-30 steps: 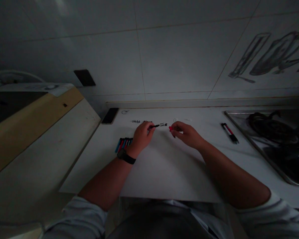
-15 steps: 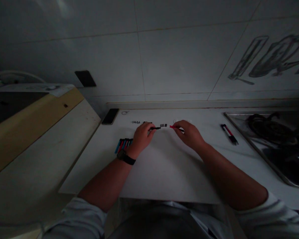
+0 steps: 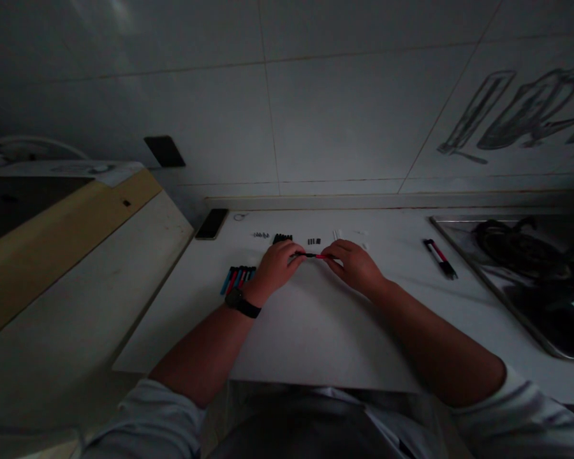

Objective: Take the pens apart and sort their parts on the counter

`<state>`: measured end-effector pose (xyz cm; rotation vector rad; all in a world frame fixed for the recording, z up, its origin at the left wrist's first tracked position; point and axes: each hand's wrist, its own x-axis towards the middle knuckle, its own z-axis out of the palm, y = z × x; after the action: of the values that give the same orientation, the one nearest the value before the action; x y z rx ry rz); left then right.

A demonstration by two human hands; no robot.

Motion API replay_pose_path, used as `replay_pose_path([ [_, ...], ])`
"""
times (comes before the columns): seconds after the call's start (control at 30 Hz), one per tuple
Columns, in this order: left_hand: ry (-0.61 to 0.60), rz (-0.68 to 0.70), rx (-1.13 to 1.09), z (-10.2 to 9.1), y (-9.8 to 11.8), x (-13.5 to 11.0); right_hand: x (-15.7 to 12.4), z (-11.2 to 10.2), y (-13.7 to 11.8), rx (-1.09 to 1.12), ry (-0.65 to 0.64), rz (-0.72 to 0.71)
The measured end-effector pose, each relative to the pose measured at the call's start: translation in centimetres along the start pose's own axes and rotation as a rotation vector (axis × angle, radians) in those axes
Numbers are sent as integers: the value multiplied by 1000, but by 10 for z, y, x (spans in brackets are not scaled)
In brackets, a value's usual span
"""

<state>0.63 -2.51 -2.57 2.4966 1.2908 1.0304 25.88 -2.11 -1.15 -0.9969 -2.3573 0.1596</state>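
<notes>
Pinched in my left hand (image 3: 281, 260) is a black pen part (image 3: 308, 255), pointing right. My right hand (image 3: 354, 262) grips a red pen barrel (image 3: 320, 256), and its end meets the black part between my hands. Behind my left fingers lies a row of small black pieces (image 3: 282, 238). Several small springs (image 3: 261, 235) sit further left. A few short dark pieces (image 3: 314, 241) rest behind the gap between my hands, with thin white sticks (image 3: 337, 234) behind my right hand. Beside my left wrist is a row of blue and red barrels (image 3: 236, 279).
A phone (image 3: 212, 224) lies at the back left near a small ring (image 3: 239, 217). One bundle of red-and-black pens (image 3: 441, 258) is to the right, beside the metal-rimmed stove (image 3: 488, 284). A slanted white panel (image 3: 100, 274) borders the worktop on the left.
My hands have come together and slightly nearer to me. The black part and the red barrel were apart; now their ends meet. The row of small black pieces shows more.
</notes>
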Motion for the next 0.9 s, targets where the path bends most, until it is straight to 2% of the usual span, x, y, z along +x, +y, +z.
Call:
replay_pose_path([
  [0.47, -94, -2, -9, 0, 0, 1, -1, 1, -3, -60, 3, -58],
  [0.8, 26, -22, -91, -2, 3, -1, 0, 2, -3, 8, 22, -21],
  [0.9, 19, -20, -97, -3, 3, -1, 0, 3, -3, 22, 28, -27],
])
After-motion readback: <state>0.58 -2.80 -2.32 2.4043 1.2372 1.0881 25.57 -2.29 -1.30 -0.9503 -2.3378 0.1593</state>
